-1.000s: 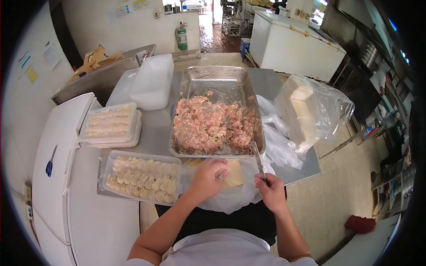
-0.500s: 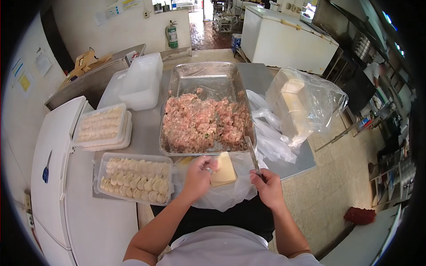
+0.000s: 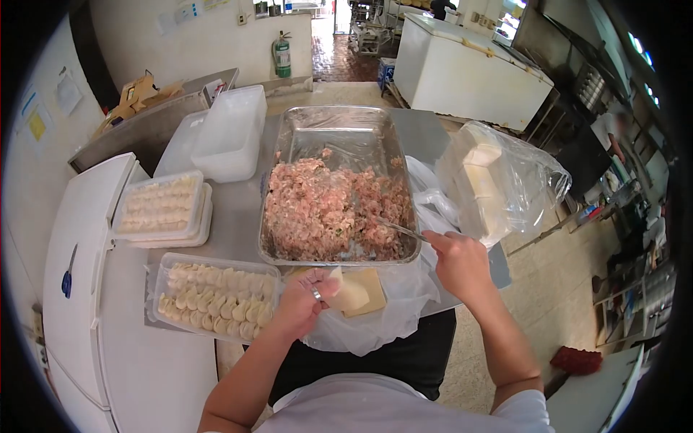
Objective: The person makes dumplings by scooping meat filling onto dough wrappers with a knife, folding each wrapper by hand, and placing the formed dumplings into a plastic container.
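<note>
My left hand (image 3: 304, 297) pinches a thin dough wrapper (image 3: 349, 291) just over a stack of square wrappers (image 3: 369, 303) on clear plastic. In my right hand (image 3: 456, 261) is a flat metal spatula (image 3: 401, 229), its tip at the ground meat (image 3: 310, 202) in the right part of the steel tray (image 3: 411, 249). To the left of my left hand, an open plastic container (image 3: 215, 297) holds rows of folded dumplings.
Stacked containers of dumplings (image 3: 160, 206) stand at the left, with empty tubs (image 3: 232, 137) behind. A clear bag of wrapper stacks (image 3: 482, 180) lies at the right. Another person (image 3: 612, 130) is at the far right.
My right hand has moved forward, and the spatula has swung from the tray's near right corner into the meat. My left hand has lifted a wrapper off the stack and moved slightly left.
</note>
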The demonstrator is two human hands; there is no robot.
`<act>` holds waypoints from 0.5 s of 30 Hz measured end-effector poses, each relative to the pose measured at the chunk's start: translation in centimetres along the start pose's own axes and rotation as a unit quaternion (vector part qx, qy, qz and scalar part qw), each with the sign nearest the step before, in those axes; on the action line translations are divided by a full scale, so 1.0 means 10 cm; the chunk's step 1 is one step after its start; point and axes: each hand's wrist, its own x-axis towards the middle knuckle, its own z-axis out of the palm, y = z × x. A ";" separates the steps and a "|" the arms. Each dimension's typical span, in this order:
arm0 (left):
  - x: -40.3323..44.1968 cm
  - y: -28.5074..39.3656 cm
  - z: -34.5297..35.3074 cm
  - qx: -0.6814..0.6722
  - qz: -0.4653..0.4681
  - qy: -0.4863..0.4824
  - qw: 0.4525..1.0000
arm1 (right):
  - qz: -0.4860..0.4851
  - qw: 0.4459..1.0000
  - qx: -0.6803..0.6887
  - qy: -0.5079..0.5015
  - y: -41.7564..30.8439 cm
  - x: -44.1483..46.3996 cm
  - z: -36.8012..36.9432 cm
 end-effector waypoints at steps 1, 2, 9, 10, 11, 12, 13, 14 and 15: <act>0.01 0.02 -0.04 0.048 0.004 -0.006 0.999 | -0.018 0.999 -0.028 -0.002 0.02 0.08 0.05; 0.00 0.05 -0.04 0.119 -0.004 -0.007 0.993 | -0.037 0.998 -0.056 -0.005 0.05 0.16 0.13; -0.07 0.14 -0.06 0.026 -0.061 -0.048 0.997 | -0.140 0.978 -0.112 -0.111 0.02 0.29 0.23; -0.09 0.17 -0.05 -0.028 -0.069 -0.053 0.996 | -0.139 0.975 -0.116 -0.128 0.01 0.28 0.22; -0.09 0.18 -0.07 -0.055 -0.071 -0.054 0.995 | -0.138 0.972 -0.121 -0.146 0.01 0.28 0.21; -0.08 0.18 -0.10 -0.083 -0.072 -0.055 0.992 | -0.137 0.969 -0.126 -0.163 0.01 0.27 0.20; -0.08 0.19 -0.13 -0.110 -0.073 -0.056 0.990 | -0.137 0.972 -0.127 -0.145 0.00 0.28 0.19; -0.07 0.22 -0.12 -0.128 -0.080 -0.049 0.987 | -0.138 0.974 -0.129 -0.128 0.01 0.29 0.18; -0.08 0.27 -0.10 -0.146 -0.086 -0.042 0.985 | -0.139 0.975 -0.130 -0.112 0.01 0.29 0.17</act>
